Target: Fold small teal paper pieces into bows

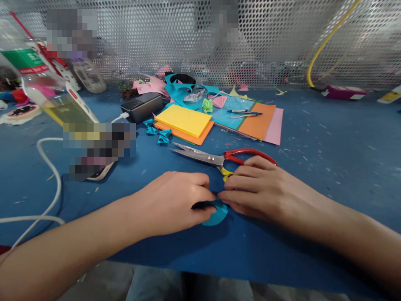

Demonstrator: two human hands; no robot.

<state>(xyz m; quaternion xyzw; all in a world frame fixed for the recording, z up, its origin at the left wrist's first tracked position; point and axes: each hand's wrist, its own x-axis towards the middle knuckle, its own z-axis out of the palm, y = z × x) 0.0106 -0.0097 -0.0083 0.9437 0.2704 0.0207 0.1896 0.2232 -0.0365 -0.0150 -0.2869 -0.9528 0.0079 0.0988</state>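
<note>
A small piece of blue paper (216,215) with a curved edge is pinched between my two hands, just above the blue table near its front edge. My left hand (181,200) is closed, its thumb and forefinger gripping the paper from the left. From the right, my right hand (257,188) has its fingertips pressed together on the paper's upper edge, partly hiding it. Right behind the hands lie scissors (209,158) with red handles, blades parted and pointing left; my right fingers cover part of the handles. Several folded blue paper pieces (164,136) lie beyond the blades.
Yellow paper sheets (184,119) lie on orange ones, beside a stack with pens (244,113). Paper scraps (178,90) and a black box (142,106) sit behind. Left are a tilted bottle (59,92) and a white cable (58,179). A perforated metal screen (275,46) bounds the back.
</note>
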